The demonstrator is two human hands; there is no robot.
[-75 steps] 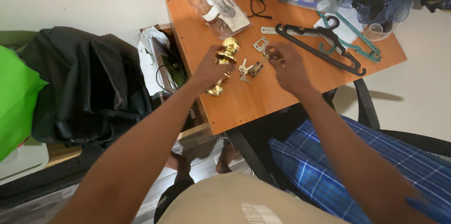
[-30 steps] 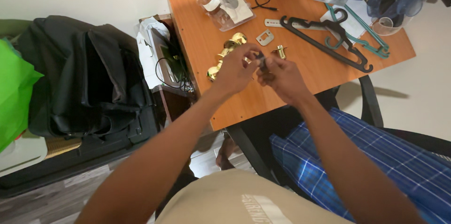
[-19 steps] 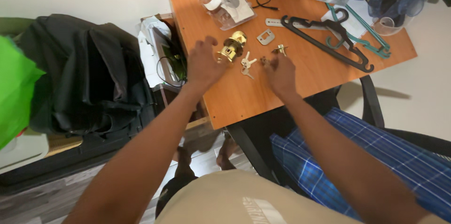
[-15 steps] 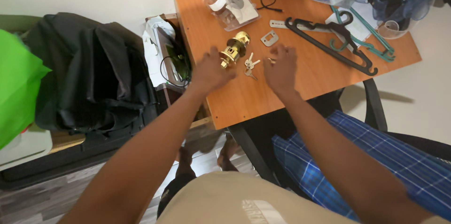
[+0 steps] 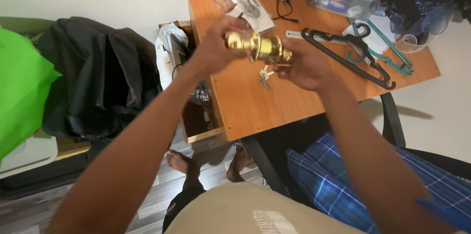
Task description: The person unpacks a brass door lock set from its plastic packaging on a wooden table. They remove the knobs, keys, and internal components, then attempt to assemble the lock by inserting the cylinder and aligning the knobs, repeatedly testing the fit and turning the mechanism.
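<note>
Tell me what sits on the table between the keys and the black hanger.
In the head view, the right hand covers most of that stretch between the keys and the black hanger. Beyond it, only bare table shows.

A single head-worn camera is looking steeply down from above the seated person's chest, facing forward over the orange table [image 5: 255, 106]. It is sitting close enough that both forearms are filling the lower frame. The table is occupying the upper middle, its near edge running toward the camera; left of the table, a black bag [image 5: 93, 82] is showing, and right of the table, pale floor. No second view is sharing the scene.
</note>
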